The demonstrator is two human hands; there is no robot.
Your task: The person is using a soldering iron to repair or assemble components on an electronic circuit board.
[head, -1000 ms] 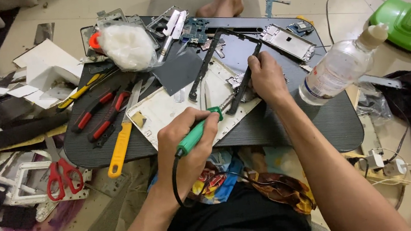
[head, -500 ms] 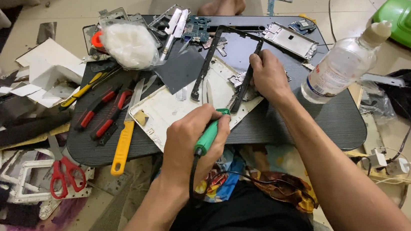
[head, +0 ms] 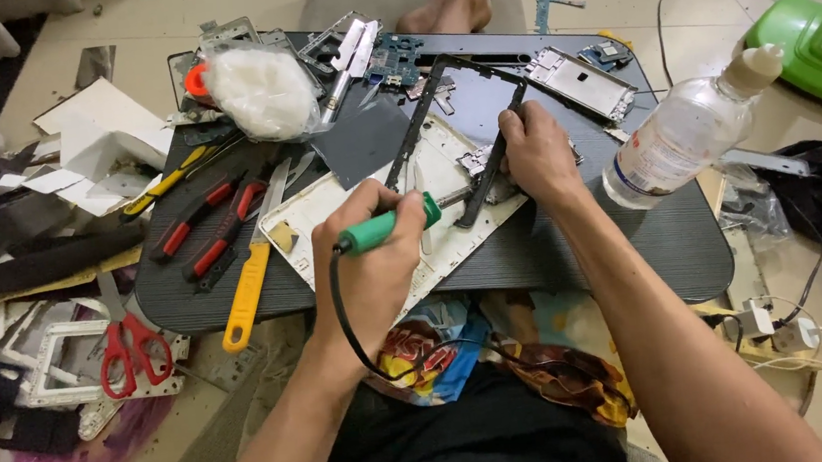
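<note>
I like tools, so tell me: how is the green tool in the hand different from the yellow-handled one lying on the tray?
The green-handled tool is gripped in the left hand, tip on the white panel; the yellow-handled tool lies flat and untouched on the dark tray. The green-handled tool trails a black cord; the yellow-handled tool has none. The yellow-handled tool looks longer, with a flat metal blade. Both have coloured handles.

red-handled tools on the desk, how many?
2: red-handled pliers and a second red-handled tool side by side left of the white tray. Red scissors lie off the desk; clutter may hide more.
</note>
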